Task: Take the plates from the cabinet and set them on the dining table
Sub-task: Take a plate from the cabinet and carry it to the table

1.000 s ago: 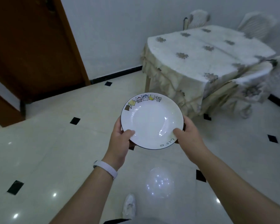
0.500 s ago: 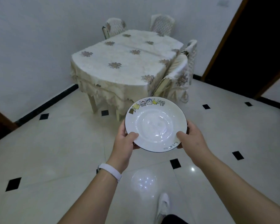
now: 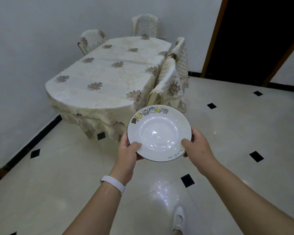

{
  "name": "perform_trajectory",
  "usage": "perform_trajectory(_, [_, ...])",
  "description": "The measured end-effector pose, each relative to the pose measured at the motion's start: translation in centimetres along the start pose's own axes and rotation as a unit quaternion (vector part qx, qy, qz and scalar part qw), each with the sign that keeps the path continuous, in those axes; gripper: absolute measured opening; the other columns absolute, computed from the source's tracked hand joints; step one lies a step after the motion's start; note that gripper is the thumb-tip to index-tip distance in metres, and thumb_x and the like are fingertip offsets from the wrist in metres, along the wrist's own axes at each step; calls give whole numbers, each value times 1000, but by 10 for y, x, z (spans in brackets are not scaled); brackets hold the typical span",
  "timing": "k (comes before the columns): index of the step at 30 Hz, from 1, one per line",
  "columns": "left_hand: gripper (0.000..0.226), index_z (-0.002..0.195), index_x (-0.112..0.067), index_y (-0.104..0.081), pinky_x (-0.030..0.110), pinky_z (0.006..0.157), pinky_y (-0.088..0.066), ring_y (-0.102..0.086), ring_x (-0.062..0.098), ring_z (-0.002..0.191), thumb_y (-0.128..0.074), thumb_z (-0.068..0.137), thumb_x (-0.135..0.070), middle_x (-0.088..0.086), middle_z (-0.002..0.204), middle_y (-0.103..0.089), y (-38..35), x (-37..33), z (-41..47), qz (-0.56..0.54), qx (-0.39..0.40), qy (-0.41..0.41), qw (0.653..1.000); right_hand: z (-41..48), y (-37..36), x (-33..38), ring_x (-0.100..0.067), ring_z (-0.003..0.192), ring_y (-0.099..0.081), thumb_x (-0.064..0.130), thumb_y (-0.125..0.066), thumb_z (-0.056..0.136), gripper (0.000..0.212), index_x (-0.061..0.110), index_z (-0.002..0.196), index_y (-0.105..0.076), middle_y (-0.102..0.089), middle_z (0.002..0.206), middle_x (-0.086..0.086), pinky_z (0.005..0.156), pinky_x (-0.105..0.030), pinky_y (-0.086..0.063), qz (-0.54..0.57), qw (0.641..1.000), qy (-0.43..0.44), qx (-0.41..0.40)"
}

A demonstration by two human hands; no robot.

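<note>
A white deep plate [image 3: 159, 133] with small cartoon figures along its far rim is held level in front of me, above the floor. My left hand [image 3: 128, 152] grips its near left rim, thumb on top. My right hand [image 3: 196, 144] grips the near right rim the same way. A dark edge under the plate hints at more beneath it, but I cannot tell. The dining table [image 3: 107, 77], oval and covered in a cream cloth with brown flower motifs, stands ahead and to the left, its top bare.
Covered chairs stand around the table: two on its right side [image 3: 171, 78], two at the far end [image 3: 145, 25]. A dark doorway [image 3: 255, 36] opens at the right. Glossy pale floor tiles with black diamonds lie between me and the table. My white shoe [image 3: 178, 217] shows below.
The view has swung right and moved closer, so the table now sits ahead at centre left and larger. Both hands keep the same hold on the plate.
</note>
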State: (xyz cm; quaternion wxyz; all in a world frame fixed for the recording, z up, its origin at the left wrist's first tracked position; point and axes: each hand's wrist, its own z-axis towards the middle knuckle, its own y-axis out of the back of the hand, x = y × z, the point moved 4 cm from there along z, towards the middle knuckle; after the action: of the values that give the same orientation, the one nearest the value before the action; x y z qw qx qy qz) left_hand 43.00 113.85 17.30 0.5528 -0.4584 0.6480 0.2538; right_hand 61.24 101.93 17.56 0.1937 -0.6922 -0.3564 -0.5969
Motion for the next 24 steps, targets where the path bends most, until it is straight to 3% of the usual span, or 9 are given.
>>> perform_trajectory(5, [58, 125, -34, -56, 44, 67, -58, -65, 29, 98, -44, 85, 6, 1, 116, -68, -76, -17, 58, -5, 8, -2, 1000, 61, 57, 14, -15, 74, -58, 1, -48, 85, 41, 27, 116, -57, -64, 95, 3, 54, -26, -48, 22, 1000, 1, -11])
perform_trajectory(11, [59, 130, -33, -53, 52, 73, -59, -64, 32, 101, -44, 87, 6, 3, 120, -66, -150, -27, 112, 13, 30, -2, 999, 123, 113, 27, -13, 73, -58, 0, -47, 85, 39, 25, 112, -58, -63, 89, 7, 55, -24, -50, 44, 998, 4, -45])
perform_trajectory(15, [57, 123, -36, -57, 37, 62, -57, -67, 24, 92, -45, 87, 6, -1, 113, -70, -175, -31, 149, 10, 45, -1, 999, 157, 128, 26, -15, 75, -59, -1, -47, 85, 39, 24, 112, -58, -63, 90, 7, 54, -24, -49, 46, 998, 0, -51])
perform_trajectory(21, [59, 124, -38, -57, 44, 75, -58, -66, 22, 98, -44, 87, 5, -8, 109, -72, -187, -31, 220, 8, 39, 6, 999, 227, 122, 28, -18, 84, -62, 1, -49, 85, 41, 27, 115, -58, -67, 101, 4, 61, -30, -53, 46, 997, -15, -56])
perform_trajectory(24, [60, 121, -42, -57, 36, 68, -57, -66, 19, 97, -43, 87, 5, -11, 108, -72, -188, -34, 267, -3, 40, 20, 999, 274, 111, 37, -18, 84, -63, -1, -48, 85, 42, 32, 108, -58, -68, 100, 5, 60, -29, -55, 33, 998, -14, -52])
